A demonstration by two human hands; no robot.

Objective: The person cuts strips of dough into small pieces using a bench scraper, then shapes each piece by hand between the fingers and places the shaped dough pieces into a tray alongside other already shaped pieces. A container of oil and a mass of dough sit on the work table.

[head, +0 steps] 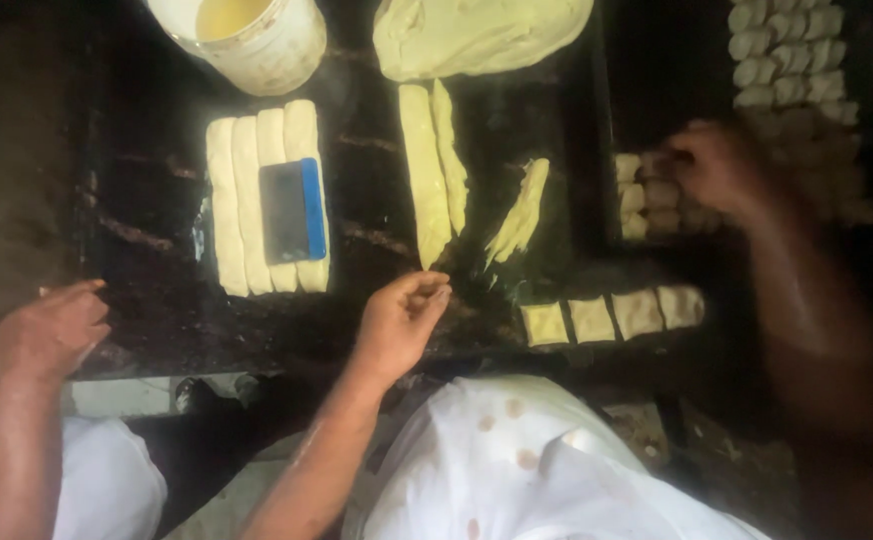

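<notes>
1. Head view, looking down: the left hand [402, 322] has its fingers bunched together, tips just at the pointed near end of a long dough strip [424, 170]. Whether they actually pinch it I cannot tell.
2. That strip is pale yellow, smooth and tapered, and lies lengthwise on the dark table [157, 300], near its middle. A second strip [452, 150], thinner, lies against its right side.
3. Just right of them lies a ragged strip [522, 210], slanted, its edges torn and stringy.
4. Beyond the strips sits a big dough mass [477, 35], soft, rounded and glossy.
5. Near the table's front edge, right of the left hand, four squares [612, 315] of dough sit in a row, flat and blunt-cornered.
6. The right hand [717, 165] is blurred over small pieces [642, 195] at the edge of a dark tray [607, 130]; its grip cannot be made out.
7. More lumps [787, 60], small and pillow-shaped, are packed in rows at the tray's far end.
8. To the left, four logs [247, 200] lie side by side, touching, with a scraper [292, 210] on top: dark flat blade, blue handle.
9. A pale bucket [257, 40] holding something yellowish stands beyond the logs.
10. At far left another person's hand [47, 330] rests loosely curled on the table edge.
</notes>
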